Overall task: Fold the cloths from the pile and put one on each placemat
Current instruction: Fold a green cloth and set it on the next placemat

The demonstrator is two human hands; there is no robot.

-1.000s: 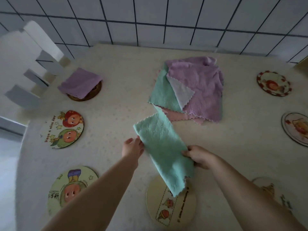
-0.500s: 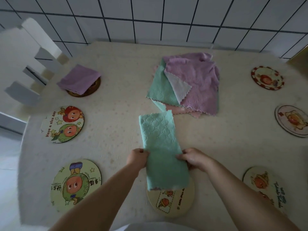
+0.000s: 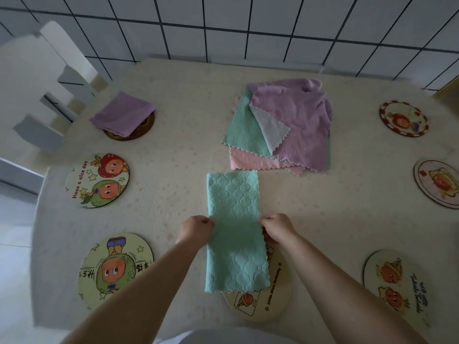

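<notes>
Nearest, a round placemat [image 3: 258, 304] lies at the table's near edge, its far part covered by the near end of a green cloth [image 3: 234, 229] folded into a long strip that runs away across the table [image 3: 173, 150]. The left hand [image 3: 196, 230] pinches the strip's left edge about midway along, and the right hand [image 3: 277, 228] pinches its right edge opposite, fingers curled on the fabric. Bare cartoon placemats sit near left [image 3: 115, 270] and near right [image 3: 395, 284]; further out, one on the left [image 3: 98, 181] and one on the right [image 3: 438, 183]. Beyond the strip lies the pile of cloths [image 3: 283, 127], purple over green, white and pink. At far left a folded purple cloth [image 3: 123, 114] rests on a brown placemat [image 3: 144, 129]; at far right is another bare placemat [image 3: 403, 119]. A white chair [image 3: 49, 78] stands at the far-left corner
</notes>
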